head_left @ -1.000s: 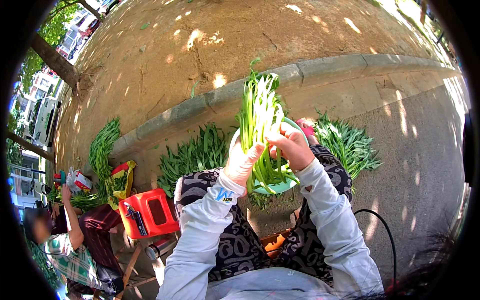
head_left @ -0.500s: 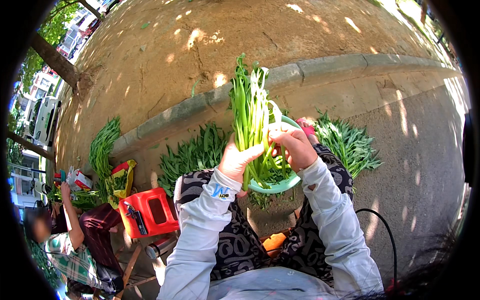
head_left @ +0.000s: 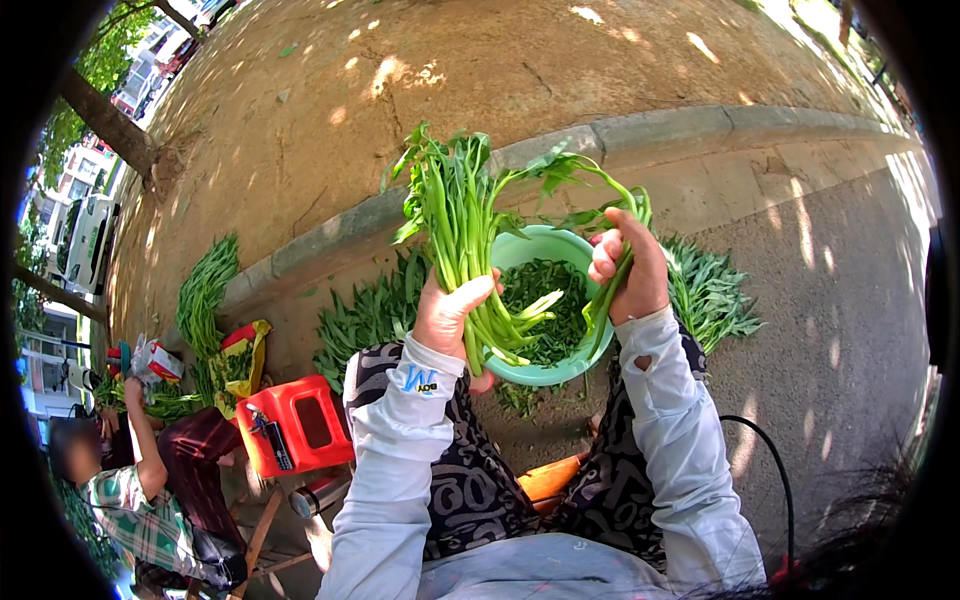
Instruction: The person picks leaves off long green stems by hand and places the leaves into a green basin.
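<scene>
My left hand (head_left: 446,312) is closed around a thick bunch of water spinach (head_left: 445,215), leafy tops upward and pale stem ends bent toward the right. In my right hand (head_left: 637,268), a few long water spinach stems (head_left: 632,195) are gripped. Their leafy tips arch left toward the bunch, and their lower ends hang over the basin's right side. Between and below both hands sits a pale green basin (head_left: 545,377), partly filled with loose green leaves and short pieces (head_left: 548,300).
Piles of greens lie left (head_left: 365,308) and right (head_left: 710,292) of the basin. A red plastic stool (head_left: 262,450) stands at left, beside a metal flask (head_left: 318,497). Another person (head_left: 130,505) sits farther left near a yellow bag (head_left: 243,362). A stone curb (head_left: 660,135) runs behind.
My right hand has moved up and right, away from the bunch, drawing a few stems with it. The left hand with the bunch has shifted slightly left, exposing more of the basin.
</scene>
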Available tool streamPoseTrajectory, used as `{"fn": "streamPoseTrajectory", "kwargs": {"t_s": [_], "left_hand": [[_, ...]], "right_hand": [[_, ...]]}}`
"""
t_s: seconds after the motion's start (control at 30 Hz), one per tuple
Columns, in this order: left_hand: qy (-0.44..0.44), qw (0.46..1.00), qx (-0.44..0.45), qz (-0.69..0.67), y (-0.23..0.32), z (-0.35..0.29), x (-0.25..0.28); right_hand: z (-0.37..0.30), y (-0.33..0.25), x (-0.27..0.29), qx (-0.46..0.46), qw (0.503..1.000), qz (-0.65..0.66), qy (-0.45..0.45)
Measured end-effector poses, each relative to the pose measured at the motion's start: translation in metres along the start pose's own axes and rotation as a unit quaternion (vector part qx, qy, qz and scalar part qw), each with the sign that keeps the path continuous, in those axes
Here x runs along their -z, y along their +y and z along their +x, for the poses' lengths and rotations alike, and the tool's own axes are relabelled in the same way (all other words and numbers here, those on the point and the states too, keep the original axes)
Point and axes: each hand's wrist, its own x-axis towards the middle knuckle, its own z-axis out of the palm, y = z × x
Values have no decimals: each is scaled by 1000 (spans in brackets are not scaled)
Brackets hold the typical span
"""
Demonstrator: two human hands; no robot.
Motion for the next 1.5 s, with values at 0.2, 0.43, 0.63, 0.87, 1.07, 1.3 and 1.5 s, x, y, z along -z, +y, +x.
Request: {"fn": "streamPoseTrajectory", "kwargs": {"t_s": [0.2,0.43,0.63,0.87,1.07,1.3,1.5], "left_hand": [[-58,997,8,49,-7,0,-11],[-163,986,28,20,-7,5,-19],[-27,1000,-12,-5,-10,4,-11],[-20,999,-27,9,-7,1,-11],[-107,993,-28,51,-12,4,-17],[-41,997,-31,49,-10,3,-14],[2,999,-24,27,-2,3,-1]], "right_hand": [[-8,29,-10,-86,974,-186,-96],[-3,35,-8,-92,971,-177,-130],[-2,21,2,-90,995,-44,-21],[0,15,3,-36,994,-99,-18],[-8,36,-19,-47,967,-218,-120],[-5,28,-8,-73,987,-129,-58],[2,18,1,-14,990,-126,-58]]}}
